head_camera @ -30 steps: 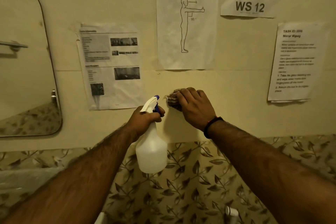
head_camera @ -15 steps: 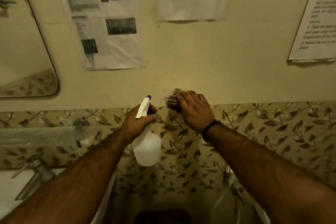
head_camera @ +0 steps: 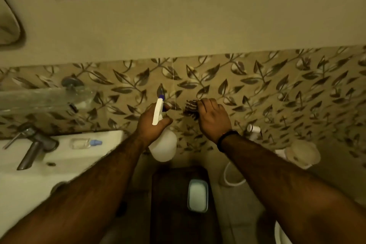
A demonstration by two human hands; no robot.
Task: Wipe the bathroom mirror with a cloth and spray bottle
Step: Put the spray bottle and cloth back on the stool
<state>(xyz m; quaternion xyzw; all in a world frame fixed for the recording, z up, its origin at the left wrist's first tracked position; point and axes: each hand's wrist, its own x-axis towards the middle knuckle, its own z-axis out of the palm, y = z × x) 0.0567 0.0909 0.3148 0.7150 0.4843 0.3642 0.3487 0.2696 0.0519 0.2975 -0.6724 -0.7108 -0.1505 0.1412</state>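
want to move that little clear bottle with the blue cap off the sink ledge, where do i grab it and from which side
Grip the small clear bottle around the middle of its body, coming down from above, fingers on its two long sides. It lies flat on the white sink ledge with its blue cap pointing right, so the body is the widest, steadiest part. The faucet stands to its left, so approach from the right.

spray bottle (head_camera: 163,142) in left hand (head_camera: 152,125), cloth (head_camera: 190,108) in right hand (head_camera: 213,120)
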